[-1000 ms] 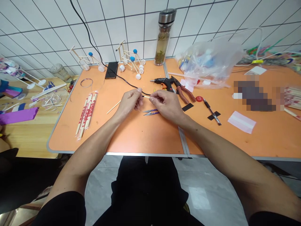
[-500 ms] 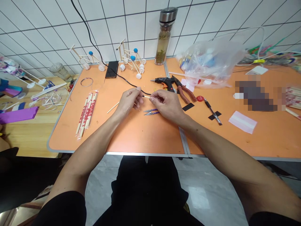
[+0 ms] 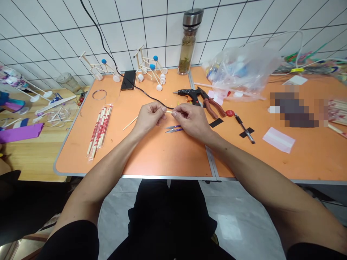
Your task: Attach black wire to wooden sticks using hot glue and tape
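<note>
Between my two hands, over the orange table, is a short thin pale wooden stick. My left hand is closed in a pinch at its left end, and the fingers hide that end. The stick's other end sits between the thumb and fingers of my right hand. Just under my right fingers lie open thread snips with purple handles. Beside my left wrist a loose wooden stick rests on the table.
Wrapped chopsticks lie left. At the back stand stick frames with blue balls, a phone and a tea bottle. A glue gun, pliers, black tape piece, pen and plastic bag are right.
My left thumb and fingers have closed over the stick's left end, where a small dark band showed before. My right hand keeps nearly the same place and grip.
</note>
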`<state>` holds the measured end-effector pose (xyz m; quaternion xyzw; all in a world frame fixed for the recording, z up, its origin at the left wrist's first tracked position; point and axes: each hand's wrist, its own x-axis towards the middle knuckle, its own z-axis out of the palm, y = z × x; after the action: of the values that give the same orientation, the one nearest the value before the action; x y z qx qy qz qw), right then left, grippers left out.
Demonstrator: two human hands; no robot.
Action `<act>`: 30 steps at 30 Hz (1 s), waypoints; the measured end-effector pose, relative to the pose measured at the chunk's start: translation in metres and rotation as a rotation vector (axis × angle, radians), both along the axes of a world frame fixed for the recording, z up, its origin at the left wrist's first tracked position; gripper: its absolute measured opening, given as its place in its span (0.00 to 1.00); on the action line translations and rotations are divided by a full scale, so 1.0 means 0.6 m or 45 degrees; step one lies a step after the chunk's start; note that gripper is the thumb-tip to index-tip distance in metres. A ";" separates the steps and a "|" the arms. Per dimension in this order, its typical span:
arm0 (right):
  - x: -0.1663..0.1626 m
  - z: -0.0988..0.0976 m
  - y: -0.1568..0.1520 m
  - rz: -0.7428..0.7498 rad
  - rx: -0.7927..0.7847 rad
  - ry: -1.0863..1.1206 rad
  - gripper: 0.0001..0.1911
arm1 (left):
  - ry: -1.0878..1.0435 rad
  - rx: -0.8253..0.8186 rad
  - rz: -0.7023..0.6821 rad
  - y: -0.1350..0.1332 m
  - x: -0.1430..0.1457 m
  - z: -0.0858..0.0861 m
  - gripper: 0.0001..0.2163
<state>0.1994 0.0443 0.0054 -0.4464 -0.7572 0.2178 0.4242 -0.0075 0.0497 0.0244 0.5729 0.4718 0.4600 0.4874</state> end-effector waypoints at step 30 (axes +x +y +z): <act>0.004 0.002 0.003 0.021 -0.009 0.000 0.09 | 0.113 0.098 0.011 0.002 -0.004 -0.005 0.15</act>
<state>0.2016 0.0461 0.0067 -0.4418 -0.7600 0.2238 0.4209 -0.0100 0.0511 0.0215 0.6090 0.4773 0.4540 0.4418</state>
